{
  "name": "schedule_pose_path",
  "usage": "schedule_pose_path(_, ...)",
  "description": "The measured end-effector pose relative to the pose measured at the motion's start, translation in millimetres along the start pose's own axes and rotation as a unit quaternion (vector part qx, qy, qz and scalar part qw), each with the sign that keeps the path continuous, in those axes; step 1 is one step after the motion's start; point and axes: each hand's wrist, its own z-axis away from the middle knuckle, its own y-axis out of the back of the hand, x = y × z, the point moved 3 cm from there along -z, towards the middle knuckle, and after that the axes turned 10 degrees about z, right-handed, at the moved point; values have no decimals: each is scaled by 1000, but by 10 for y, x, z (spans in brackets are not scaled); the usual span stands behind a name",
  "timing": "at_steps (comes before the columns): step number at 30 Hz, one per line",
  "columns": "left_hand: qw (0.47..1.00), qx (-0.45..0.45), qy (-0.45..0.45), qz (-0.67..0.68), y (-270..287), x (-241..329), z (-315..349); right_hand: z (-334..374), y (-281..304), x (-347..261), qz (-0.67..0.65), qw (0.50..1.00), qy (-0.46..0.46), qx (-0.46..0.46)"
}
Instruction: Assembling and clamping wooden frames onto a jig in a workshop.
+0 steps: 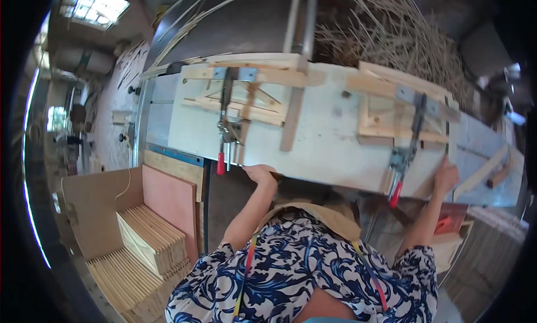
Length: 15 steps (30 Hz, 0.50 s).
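Observation:
A long white board (319, 121) lies across the metal table in front of me. My left hand (260, 173) is closed at its near edge, fingers partly hidden by the edge. Farther right, my right hand (446, 177) grips the same edge, one finger lying up along the top. Two wooden frames with diagonal slats, the left frame (274, 102) and the right frame (386, 113), rest on the board. Over the left one sits a toggle clamp (226, 107) with a red handle; a second toggle clamp (413, 127) with a red handle sits over the right one.
Thin wood offcuts (386, 26) are heaped beyond the board. A metal rail (309, 24) runs away from me at the middle. Stacked slatted wooden frames (151, 242) stand in a cardboard box (95, 205) at lower left. Loose wood strips (481, 172) lie at right.

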Motion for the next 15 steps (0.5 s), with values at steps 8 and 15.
schedule_pose_path(8, 989, 55, -27, 135, -51, 173, 214, -131, -58, 120, 30, 993, -18, -113)
schedule_pose_path(15, 981, 58, -64, 176, -75, 178, 280, -141, -26, 174, -31, 985, -32, -169)
